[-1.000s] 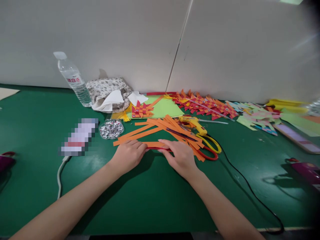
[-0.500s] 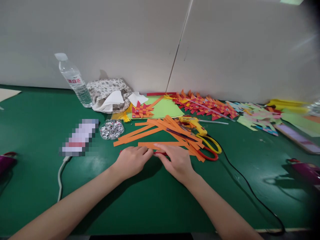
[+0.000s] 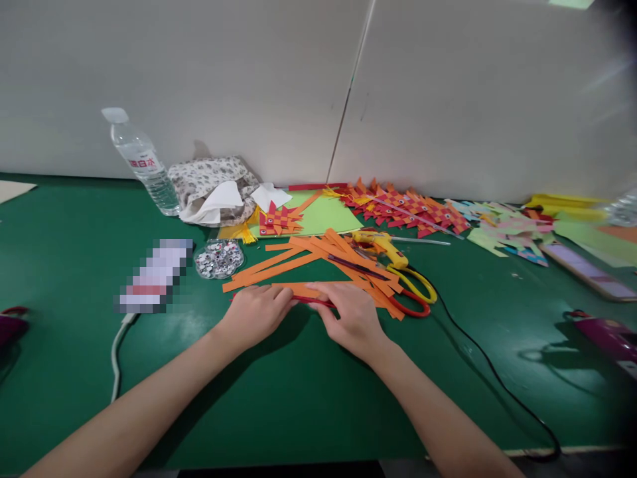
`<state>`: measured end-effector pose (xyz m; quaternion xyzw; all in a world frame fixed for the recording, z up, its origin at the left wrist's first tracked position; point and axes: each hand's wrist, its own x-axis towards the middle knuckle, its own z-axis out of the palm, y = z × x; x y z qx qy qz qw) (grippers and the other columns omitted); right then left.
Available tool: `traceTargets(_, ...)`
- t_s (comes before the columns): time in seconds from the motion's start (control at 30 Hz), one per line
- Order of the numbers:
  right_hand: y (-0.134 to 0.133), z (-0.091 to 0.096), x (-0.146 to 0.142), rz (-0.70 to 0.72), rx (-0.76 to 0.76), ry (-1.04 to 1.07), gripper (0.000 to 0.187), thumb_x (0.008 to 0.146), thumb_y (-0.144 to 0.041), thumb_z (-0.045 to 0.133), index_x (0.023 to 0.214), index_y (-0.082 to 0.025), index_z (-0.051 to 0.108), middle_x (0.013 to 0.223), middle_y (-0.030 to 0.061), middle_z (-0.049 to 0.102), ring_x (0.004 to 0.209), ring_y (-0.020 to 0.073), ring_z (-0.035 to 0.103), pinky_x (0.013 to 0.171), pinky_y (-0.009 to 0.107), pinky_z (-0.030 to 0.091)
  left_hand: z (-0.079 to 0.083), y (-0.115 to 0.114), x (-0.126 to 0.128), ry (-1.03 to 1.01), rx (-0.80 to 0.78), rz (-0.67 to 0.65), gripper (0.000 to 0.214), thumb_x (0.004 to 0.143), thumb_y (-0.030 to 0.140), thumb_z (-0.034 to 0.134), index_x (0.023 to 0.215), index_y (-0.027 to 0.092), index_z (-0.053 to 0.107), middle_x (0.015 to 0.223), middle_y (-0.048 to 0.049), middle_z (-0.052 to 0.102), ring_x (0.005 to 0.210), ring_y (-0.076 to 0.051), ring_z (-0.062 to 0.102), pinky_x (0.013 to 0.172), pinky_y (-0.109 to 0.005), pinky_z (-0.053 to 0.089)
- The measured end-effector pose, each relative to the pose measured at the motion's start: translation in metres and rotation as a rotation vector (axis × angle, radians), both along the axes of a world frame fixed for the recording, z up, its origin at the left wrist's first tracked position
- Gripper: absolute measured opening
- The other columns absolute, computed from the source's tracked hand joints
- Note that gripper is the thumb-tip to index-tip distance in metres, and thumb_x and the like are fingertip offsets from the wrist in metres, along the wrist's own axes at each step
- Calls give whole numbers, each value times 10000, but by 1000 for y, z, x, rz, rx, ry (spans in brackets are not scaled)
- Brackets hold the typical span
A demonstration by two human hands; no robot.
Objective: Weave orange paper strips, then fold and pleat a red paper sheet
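My left hand (image 3: 255, 313) and my right hand (image 3: 348, 317) rest knuckles-up on the green table (image 3: 298, 398), fingers curled and pressed down on a red paper strip (image 3: 311, 301) that shows between them. An orange strip (image 3: 291, 289) lies just beyond the fingertips. Behind it spreads a loose pile of orange paper strips (image 3: 328, 255). Whether either hand pinches the red strip or only presses it flat is hard to tell.
Scissors with yellow and red handles (image 3: 413, 292) and a yellow glue gun (image 3: 381, 244) with a black cord (image 3: 497, 378) lie right of the pile. A dish of googly eyes (image 3: 219, 257), a water bottle (image 3: 142, 162), a green sheet (image 3: 323, 216) and woven paper fish (image 3: 408, 207) sit further back.
Both hands slid slightly toward me with the red strip, then moved back a little toward the orange strips. The view shifted slightly.
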<state>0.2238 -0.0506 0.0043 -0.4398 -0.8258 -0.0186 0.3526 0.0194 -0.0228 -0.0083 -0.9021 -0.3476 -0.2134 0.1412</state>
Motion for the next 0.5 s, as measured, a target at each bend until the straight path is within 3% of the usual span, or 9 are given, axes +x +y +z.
traceTargets(0.17,0,-7,-9,49,-4,33,237,874,-137,566,1102,-175,618,814,28,732,722,170,677,684,300,505,-2,-2,1,5,-18,-86,155,933,186,432,818,180,536,671,-12,625,595,-163,610,521,-247,402)
traceTargets(0.33,5,-8,-6,22,-45,64,318,883,-209,591,1199,-176,566,854,38,737,802,190,694,743,319,526,0,-3,0,33,51,-33,149,849,87,436,809,182,544,610,5,585,495,-147,550,463,-253,340)
traceTargets(0.5,7,-6,5,-76,-186,11,430,872,-310,618,1274,-188,526,948,83,730,869,250,700,752,371,546,2,1,-4,29,83,44,174,888,118,424,794,184,555,590,10,576,499,-147,553,443,-260,282)
